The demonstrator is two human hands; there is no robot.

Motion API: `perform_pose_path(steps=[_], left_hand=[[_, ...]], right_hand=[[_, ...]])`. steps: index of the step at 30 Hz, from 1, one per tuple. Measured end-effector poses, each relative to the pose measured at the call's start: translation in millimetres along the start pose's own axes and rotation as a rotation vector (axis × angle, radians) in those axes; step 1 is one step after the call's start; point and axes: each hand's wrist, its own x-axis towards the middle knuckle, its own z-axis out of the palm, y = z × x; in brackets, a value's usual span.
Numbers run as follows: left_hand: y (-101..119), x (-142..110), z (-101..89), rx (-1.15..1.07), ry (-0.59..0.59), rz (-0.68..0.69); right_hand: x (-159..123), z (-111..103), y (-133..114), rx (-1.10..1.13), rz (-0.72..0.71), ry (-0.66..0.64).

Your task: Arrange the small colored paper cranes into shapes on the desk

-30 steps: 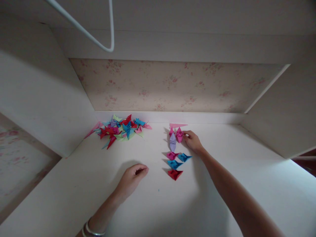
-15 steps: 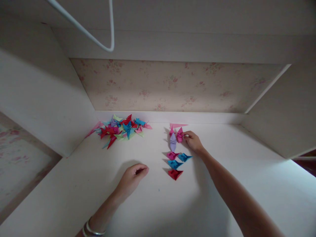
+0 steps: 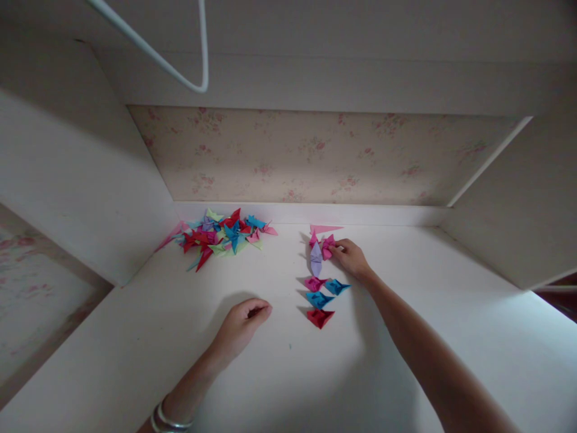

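At the far end of a small group of folded paper pieces, my right hand (image 3: 350, 256) pinches a magenta origami piece (image 3: 329, 246) between thumb and fingertips. Just left of it stands a lilac origami piece (image 3: 316, 260). Nearer to me are a magenta piece (image 3: 314, 284), two blue pieces, one of them a blue origami boat shape (image 3: 319, 300), and a red one (image 3: 320, 319). My left hand (image 3: 246, 325) rests on the white surface left of this group, fingers curled together; whether anything is inside them is hidden.
A heap of colourful folded paper (image 3: 220, 234) lies at the back left against the side panel. A flat pink paper triangle (image 3: 324, 229) lies by the back ledge. White panels enclose the surface on both sides, and a white cable (image 3: 204, 54) hangs at the upper left.
My right fingers have shifted slightly left and down on the magenta piece, which has turned a little. My left hand stays in place.
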Motion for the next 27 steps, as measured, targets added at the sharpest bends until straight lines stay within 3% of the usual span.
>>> perform_pose_path(steps=[9,27], left_hand=[[-1,0,1.1,-0.005,0.037,0.048],[1,0,0.2,0.002,0.018,-0.004]], right_hand=[[1,1,10,0.044,-0.04,0.019],[1,3,10,0.029,-0.062,0.018]])
